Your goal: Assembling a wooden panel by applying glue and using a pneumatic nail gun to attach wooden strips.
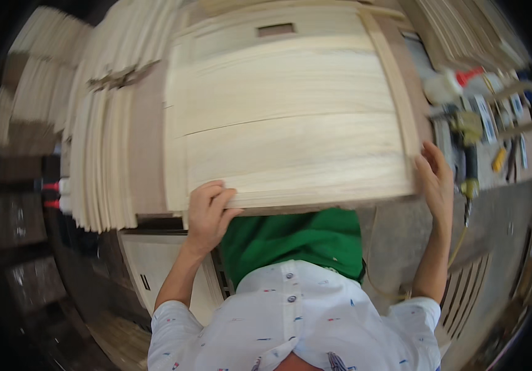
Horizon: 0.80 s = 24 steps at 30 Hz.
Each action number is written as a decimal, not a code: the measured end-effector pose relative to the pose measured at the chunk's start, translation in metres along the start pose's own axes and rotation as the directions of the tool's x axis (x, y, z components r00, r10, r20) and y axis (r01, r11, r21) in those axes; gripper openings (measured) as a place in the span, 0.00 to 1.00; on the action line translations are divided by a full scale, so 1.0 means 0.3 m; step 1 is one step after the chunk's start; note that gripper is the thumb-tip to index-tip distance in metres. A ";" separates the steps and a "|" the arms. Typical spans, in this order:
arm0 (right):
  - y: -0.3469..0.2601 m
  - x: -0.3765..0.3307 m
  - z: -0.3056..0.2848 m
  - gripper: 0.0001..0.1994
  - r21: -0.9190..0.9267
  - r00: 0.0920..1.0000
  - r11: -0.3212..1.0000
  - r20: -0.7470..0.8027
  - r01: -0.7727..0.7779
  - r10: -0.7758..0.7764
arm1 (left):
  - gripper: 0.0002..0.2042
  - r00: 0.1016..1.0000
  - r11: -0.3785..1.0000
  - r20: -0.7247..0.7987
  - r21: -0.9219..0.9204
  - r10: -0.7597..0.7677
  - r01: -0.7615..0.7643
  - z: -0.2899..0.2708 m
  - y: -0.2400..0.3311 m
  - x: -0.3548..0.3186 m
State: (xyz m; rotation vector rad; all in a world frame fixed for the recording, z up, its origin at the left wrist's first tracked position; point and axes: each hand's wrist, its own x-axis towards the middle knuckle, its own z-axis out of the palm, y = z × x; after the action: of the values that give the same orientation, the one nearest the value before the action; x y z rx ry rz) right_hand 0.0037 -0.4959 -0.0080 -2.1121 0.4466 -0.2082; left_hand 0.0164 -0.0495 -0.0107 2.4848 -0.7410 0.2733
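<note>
A pale wooden panel made of boards lies in front of me, with a rectangular slot near its far edge and a narrow strip along its right side. My left hand is at the near left corner, its fingers over the top face and its thumb at the front edge, pinching it. Beside the near right corner, my right hand has its thumb and fingertips against the strip's outer edge, the fingers slightly parted and not closed round it. What lies beneath the panel is hidden.
Stacked wooden strips stand at the left, with more boards at the far right. A white bottle with a red nozzle, an air nailer with a hose and a yellow-handled tool lie on the right. Another slotted panel is below left.
</note>
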 end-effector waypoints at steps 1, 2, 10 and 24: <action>-0.045 0.008 -0.012 0.25 0.058 0.995 0.997 0.088 -0.047 0.042 | 0.19 0.999 1.000 -0.032 0.021 -0.021 0.021 -0.022 0.007 0.009; -0.062 0.021 0.011 0.25 0.077 0.993 0.997 0.117 -0.009 0.000 | 0.19 1.000 1.000 -0.021 0.003 -0.014 0.014 -0.047 0.020 0.008; -0.103 0.065 0.024 0.23 0.222 0.971 0.970 0.234 -0.102 0.048 | 0.26 0.942 0.932 -0.173 0.175 -0.288 0.317 -0.178 -0.128 0.043; -0.105 0.058 0.012 0.13 0.080 0.992 0.996 0.125 -0.037 0.027 | 0.28 0.665 0.492 0.004 -0.670 -0.747 0.556 -0.089 -0.214 0.014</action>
State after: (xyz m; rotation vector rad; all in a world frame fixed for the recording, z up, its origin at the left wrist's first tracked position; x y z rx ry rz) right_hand 0.0281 -0.4842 0.0159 -2.0230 0.3915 -0.0750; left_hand 0.0546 0.0087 -0.0147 1.8182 0.2854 0.0664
